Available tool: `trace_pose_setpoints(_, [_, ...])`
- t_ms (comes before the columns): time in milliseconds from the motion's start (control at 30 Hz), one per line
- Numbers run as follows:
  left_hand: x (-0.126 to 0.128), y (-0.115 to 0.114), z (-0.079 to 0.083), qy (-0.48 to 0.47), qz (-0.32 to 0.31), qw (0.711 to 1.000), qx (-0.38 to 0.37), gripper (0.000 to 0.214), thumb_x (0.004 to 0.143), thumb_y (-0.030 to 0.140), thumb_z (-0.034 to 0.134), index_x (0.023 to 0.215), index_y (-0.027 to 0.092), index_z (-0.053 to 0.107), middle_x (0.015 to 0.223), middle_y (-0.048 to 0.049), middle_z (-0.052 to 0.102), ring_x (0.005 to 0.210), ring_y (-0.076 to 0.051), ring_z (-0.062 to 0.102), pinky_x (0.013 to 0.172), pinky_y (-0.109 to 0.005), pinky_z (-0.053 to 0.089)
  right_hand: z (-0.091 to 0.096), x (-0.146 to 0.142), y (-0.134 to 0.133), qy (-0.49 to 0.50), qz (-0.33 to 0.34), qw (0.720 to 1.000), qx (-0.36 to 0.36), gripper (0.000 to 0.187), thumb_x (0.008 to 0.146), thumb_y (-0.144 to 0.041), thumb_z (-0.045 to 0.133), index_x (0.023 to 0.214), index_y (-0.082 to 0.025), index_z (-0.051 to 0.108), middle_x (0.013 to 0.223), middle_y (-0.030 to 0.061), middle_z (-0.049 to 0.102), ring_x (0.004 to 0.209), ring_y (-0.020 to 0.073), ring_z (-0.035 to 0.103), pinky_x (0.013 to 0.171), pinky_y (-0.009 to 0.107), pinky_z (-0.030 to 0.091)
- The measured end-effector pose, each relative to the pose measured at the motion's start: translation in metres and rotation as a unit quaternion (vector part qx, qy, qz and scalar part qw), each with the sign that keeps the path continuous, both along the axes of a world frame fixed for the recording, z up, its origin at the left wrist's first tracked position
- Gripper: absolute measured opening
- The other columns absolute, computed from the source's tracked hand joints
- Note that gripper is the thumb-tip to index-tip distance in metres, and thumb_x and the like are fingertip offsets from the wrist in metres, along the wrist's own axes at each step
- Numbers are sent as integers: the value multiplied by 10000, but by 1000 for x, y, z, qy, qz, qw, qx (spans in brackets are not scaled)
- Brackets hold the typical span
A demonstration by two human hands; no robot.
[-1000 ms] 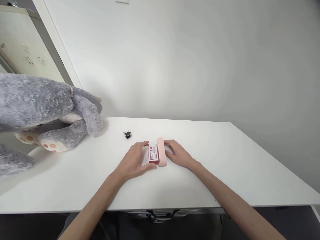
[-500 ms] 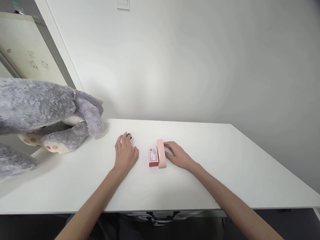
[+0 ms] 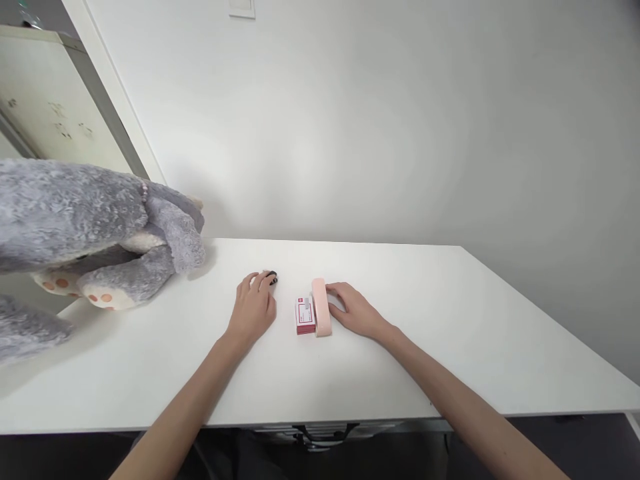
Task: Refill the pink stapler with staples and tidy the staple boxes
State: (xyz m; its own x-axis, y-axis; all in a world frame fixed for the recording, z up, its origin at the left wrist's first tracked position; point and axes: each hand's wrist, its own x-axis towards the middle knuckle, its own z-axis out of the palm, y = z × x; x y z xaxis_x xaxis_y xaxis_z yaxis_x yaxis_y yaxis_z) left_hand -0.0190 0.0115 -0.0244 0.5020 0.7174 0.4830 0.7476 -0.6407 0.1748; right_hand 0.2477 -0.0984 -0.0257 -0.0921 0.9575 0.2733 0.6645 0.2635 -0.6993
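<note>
A pink, long, rounded object that looks like a stapler (image 3: pixel 321 308) stands on the white table, its long side toward me. My right hand (image 3: pixel 354 311) rests at its right side, fingertips and thumb touching that side, fingers apart. Against the left side of the stapler, or very close to it, is a small red and white box (image 3: pixel 305 316) with a printed label. My left hand (image 3: pixel 251 307) lies palm down to the left of the box, fingers loosely spread. At its fingertips is a small black object (image 3: pixel 272 277), partly covered, kind unclear.
A large grey plush toy (image 3: pixel 70 213) with pale paw pads takes up the left end of the table (image 3: pixel 380 380). Behind the table rises a pale wall (image 3: pixel 320 133) with a switch plate (image 3: pixel 242 8). A cream cabinet (image 3: pixel 50 100) stands at the far left.
My left fingers have shifted right, and the small black object has moved right with them. The right hand, stapler and box keep their places, while the view has shifted slightly.
</note>
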Motion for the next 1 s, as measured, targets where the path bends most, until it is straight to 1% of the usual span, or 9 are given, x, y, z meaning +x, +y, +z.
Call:
trace_pose_setpoints(67, [-1,-3,3,15,-67,998,-14,527,945,113,407,1438,191,574,1550,-93,581,1446,-331,454,1197,-568,406,-1,0,1,-4,-1,1000,1,372,1051,-313,537,1418,-281,582,1416,79,657,1312,264,604,1093,474,509])
trace_pose_setpoints(133, [-1,-6,6,28,-132,990,-30,562,933,82,393,1450,224,561,1556,-60,584,1449,-298,462,1203,-554,411,-2,1,1,-9,-3,1000,3,381,1048,-313,540,1425,-272,575,1421,84,655,1313,267,603,1093,475,509])
trace_pose_setpoints(167, [-1,-8,8,33,-157,986,-39,588,924,66,387,1467,232,543,1548,-54,591,1455,-287,462,1205,-548,412,-2,1,1,-11,-4,1000,4,381,1046,-311,540,1423,-270,575,1420,85,656,1312,266,604,1094,474,509])
trace_pose_setpoints(233, [0,-11,11,34,-182,981,-57,648,908,38,376,1515,233,489,1522,-62,608,1462,-272,462,1202,-529,423,-2,1,1,-15,-5,1000,7,379,1045,-307,539,1420,-269,577,1415,85,659,1310,265,604,1095,472,508])
trace_pose_setpoints(300, [0,-14,14,28,-191,979,-69,700,891,15,372,1552,231,443,1517,-74,602,1456,-263,474,1190,-507,441,-2,1,1,-18,-4,1000,9,376,1048,-309,537,1419,-270,579,1412,85,661,1313,264,604,1096,470,506])
trace_pose_setpoints(433, [0,-16,16,25,-215,974,-69,758,857,-21,369,1563,250,432,1581,-58,540,1441,-258,495,1194,-494,441,-2,1,1,-24,-4,1000,10,380,1047,-307,539,1424,-262,573,1417,89,658,1318,262,601,1099,463,504])
trace_pose_setpoints(633, [-1,-17,17,30,-227,971,-75,749,879,-17,349,1575,251,418,1593,-49,533,1447,-258,497,1188,-484,450,-3,2,1,-31,-8,999,10,381,1044,-291,540,1422,-262,571,1415,88,660,1318,261,604,1097,459,506])
trace_pose_setpoints(800, [-1,-17,17,14,-220,972,-86,751,886,-11,357,1592,246,365,1578,-47,563,1456,-258,489,1183,-504,456,-4,2,1,-23,-7,1000,4,390,1041,-291,547,1429,-265,567,1425,84,655,1333,265,594,1118,469,494])
trace_pose_setpoints(1000, [-2,-17,17,20,-216,972,-91,756,866,-27,368,1566,257,401,1595,-34,547,1453,-252,493,1179,-488,470,-6,3,2,-12,-10,1000,3,394,1038,-302,549,1431,-278,570,1424,81,654,1325,258,599,1116,468,500])
